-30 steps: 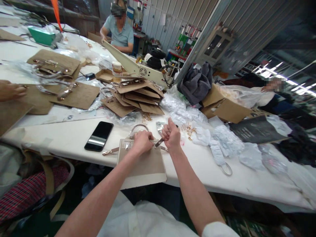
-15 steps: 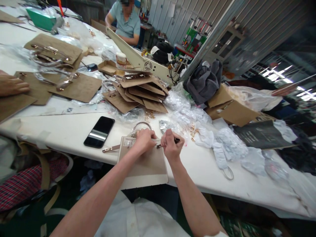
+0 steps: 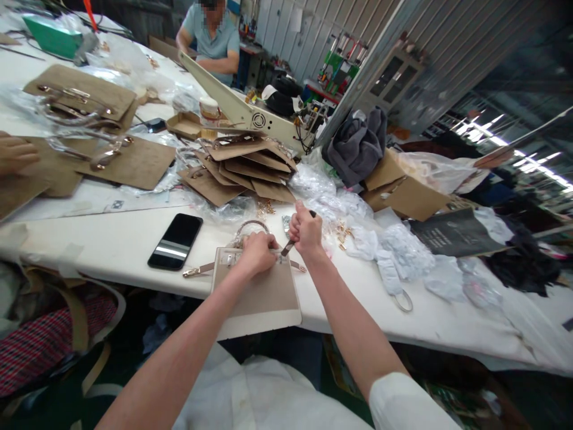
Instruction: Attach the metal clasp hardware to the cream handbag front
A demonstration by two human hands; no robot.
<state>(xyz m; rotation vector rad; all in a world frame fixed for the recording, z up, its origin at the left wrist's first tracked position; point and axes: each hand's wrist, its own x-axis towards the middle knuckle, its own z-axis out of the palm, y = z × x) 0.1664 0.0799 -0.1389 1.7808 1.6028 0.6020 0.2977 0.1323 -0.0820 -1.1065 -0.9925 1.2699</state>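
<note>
A flat tan handbag panel (image 3: 255, 292) with a pale lower border lies at the table's front edge. My left hand (image 3: 257, 254) is on its top edge, fingers curled down and closed against it; the fingertips are partly hidden. A looped bag handle (image 3: 252, 226) stands behind that hand, and a strap with a metal end (image 3: 197, 270) sticks out to the left. My right hand (image 3: 307, 230) is in a fist around a dark tool (image 3: 287, 247). The tool's flat end points down-left at the panel's top right corner, where another strap (image 3: 298, 266) sticks out.
A black phone (image 3: 175, 242) lies to the left. Behind are stacked brown bag panels (image 3: 250, 167), small gold-coloured hardware (image 3: 342, 233) and crumpled plastic (image 3: 407, 251). A co-worker's hand (image 3: 18, 154) rests on panels at far left. Another person (image 3: 212, 42) sits beyond a cream machine (image 3: 257, 121).
My right hand has lifted with the tool, which now tilts more steeply, uncovering the right strap. My left hand stays on the panel. The whole view has shifted slightly.
</note>
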